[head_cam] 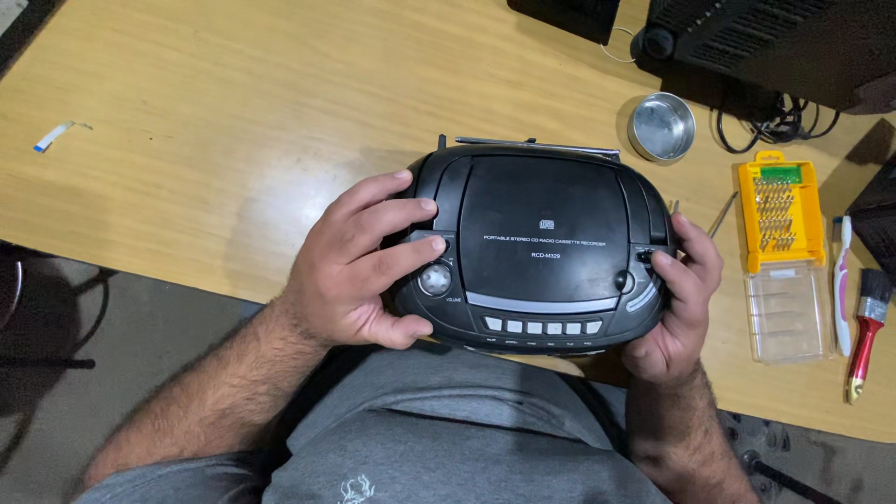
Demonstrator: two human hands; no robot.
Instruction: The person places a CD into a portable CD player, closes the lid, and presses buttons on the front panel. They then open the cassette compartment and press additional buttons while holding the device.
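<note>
A black portable radio with a disc lid and a row of grey buttons (541,247) lies at the near edge of a wooden table (215,149). My left hand (359,266) grips its left end, fingers lying over the top by a round silver knob (435,279). Wrapped round the right end is my right hand (679,299), its thumb resting on a small control on top. A folded metal antenna (537,144) runs along the radio's back edge.
A small round metal bowl (662,126) stands behind the radio. To the right lie a yellow screwdriver-bit case with a clear lid (782,243), a toothbrush (843,280) and a red-handled paintbrush (866,331). Black equipment with cables (756,47) sits at the back right.
</note>
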